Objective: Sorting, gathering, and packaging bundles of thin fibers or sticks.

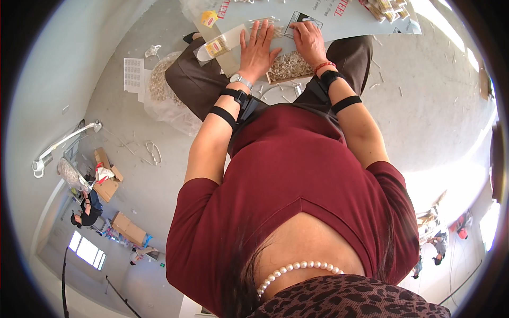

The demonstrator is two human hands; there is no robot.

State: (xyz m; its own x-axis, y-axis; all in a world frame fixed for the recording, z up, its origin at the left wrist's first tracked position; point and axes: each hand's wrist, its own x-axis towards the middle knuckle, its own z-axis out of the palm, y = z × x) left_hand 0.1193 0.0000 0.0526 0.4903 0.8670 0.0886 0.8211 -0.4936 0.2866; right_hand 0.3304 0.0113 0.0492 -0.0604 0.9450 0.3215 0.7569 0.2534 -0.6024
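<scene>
Thin sticks (274,28) lie at the top centre on a grey tabletop (356,22), beside the fingers of the left hand (255,57), flat and spread; the right hand (310,44) is curled, its grip unclear. Below, a box (289,80) holds loose pieces. Grey floor (413,106) surrounds them, cardboard boxes (129,229) standing lower left.

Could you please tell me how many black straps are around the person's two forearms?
4: left wrist-side strap, left elbow-side strap, right wrist-side strap and right elbow-side strap. None appears hidden.
</scene>
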